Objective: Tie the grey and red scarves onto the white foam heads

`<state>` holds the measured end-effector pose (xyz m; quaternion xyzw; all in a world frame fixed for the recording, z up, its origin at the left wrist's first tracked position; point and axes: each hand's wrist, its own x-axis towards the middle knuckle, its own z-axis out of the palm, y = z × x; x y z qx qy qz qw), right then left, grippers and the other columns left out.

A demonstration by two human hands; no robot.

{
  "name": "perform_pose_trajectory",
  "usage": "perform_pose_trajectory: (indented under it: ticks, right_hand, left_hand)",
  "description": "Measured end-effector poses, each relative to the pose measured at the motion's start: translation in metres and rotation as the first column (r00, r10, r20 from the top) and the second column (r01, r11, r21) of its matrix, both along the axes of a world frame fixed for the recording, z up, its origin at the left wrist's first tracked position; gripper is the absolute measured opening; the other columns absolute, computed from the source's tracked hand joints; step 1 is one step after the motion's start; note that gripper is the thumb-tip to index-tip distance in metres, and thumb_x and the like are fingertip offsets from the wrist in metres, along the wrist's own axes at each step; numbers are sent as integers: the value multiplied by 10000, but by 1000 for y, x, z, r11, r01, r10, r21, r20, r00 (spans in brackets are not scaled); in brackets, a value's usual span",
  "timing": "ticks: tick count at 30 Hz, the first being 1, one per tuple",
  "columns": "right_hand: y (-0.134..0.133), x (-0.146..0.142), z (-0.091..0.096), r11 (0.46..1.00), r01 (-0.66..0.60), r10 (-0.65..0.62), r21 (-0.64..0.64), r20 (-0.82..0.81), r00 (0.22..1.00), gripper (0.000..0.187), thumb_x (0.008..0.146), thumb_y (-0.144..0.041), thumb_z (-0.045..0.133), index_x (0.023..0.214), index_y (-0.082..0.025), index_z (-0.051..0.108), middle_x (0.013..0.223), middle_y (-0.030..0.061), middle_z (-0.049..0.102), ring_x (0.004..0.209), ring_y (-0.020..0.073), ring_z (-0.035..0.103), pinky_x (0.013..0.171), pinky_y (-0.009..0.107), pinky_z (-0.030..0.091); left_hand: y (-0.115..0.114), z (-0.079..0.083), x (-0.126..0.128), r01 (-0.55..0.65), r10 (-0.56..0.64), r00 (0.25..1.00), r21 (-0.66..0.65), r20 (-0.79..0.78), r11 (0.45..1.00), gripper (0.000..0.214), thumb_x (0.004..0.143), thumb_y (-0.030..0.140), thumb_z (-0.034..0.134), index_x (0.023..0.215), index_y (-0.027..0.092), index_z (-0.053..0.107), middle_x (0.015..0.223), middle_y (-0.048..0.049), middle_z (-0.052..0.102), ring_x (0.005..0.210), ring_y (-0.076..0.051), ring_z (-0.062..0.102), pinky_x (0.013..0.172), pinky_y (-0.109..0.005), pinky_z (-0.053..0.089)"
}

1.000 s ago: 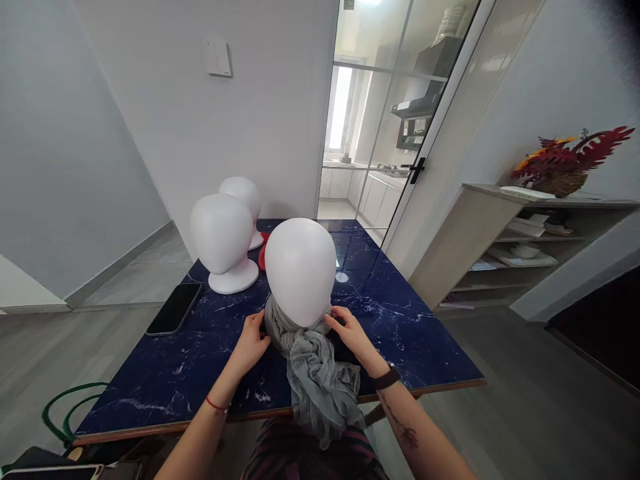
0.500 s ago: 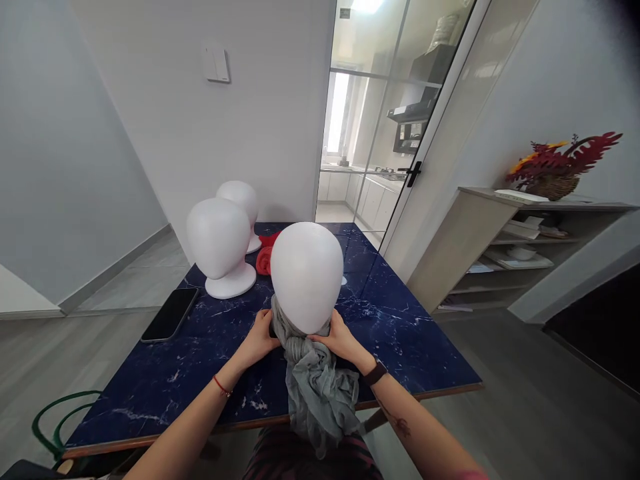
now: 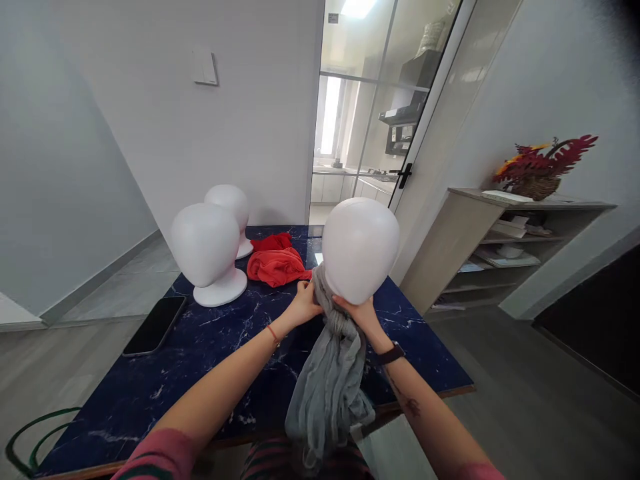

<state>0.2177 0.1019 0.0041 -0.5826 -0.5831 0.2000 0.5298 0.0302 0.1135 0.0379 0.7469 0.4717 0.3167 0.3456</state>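
A white foam mannequin head [image 3: 360,248] is lifted off the dark blue marble table [image 3: 200,360], with a grey scarf [image 3: 330,380] tied round its neck and hanging down toward my lap. My left hand [image 3: 304,303] is closed on the scarf at the left side of the neck. My right hand [image 3: 361,315] grips the neck and the scarf from below and the right. A black watch sits on my right wrist and a red string on my left.
Two more white foam heads [image 3: 206,247] [image 3: 229,205] stand at the table's far left. A red cloth [image 3: 276,261] lies bunched beside them. A black phone [image 3: 154,325] lies near the left edge. A shelf unit with a flower basket [image 3: 543,170] stands right, a glass door behind.
Both hands closed on the scarf-wrapped neck and raised the head off the table, moving it right and away from me. The red cloth behind it has come into view.
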Motion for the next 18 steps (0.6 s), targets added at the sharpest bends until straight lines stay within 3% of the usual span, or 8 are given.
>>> perform_pose_trajectory:
  ticks: [4, 9, 13, 18]
  right_hand:
    - [43, 44, 6, 996, 88, -88, 14, 36, 995, 688, 535, -576, 736, 1050, -138, 606, 1098, 143, 661, 1083, 301, 568, 941, 448, 425]
    - [96, 83, -3, 993, 115, -115, 6, 47, 992, 724, 526, -563, 741, 1085, -130, 586, 1153, 164, 637, 1109, 293, 556, 947, 440, 422]
    - [138, 99, -11, 995, 103, -103, 5, 60, 993, 671, 535, -538, 741, 1058, -144, 592, 1160, 155, 640, 1141, 286, 538, 990, 454, 386]
    - [190, 108, -18, 997, 79, -79, 2, 47, 996, 673, 511, -522, 762, 1030, -125, 597, 1113, 176, 658, 1062, 278, 588, 915, 410, 451]
  left_hand:
    - [54, -1, 49, 25, -25, 1000, -27, -13, 999, 689, 548, 155, 683, 1206, 158, 481, 1084, -61, 452, 1153, -277, 391, 1021, -383, 346]
    - [110, -16, 97, -25, 26, 1000, -74, 2, 997, 586, 535, 131, 672, 1106, 150, 540, 1050, -68, 522, 1129, -281, 435, 985, -352, 378]
    - [145, -26, 116, -74, 78, 995, -62, 61, 995, 554, 536, 100, 668, 1077, 134, 554, 1077, -87, 554, 1117, -278, 467, 977, -351, 387]
    - [185, -38, 127, -102, 106, 984, -32, 145, 994, 534, 557, 85, 673, 1078, 118, 560, 1054, -99, 597, 1077, -266, 510, 962, -389, 402]
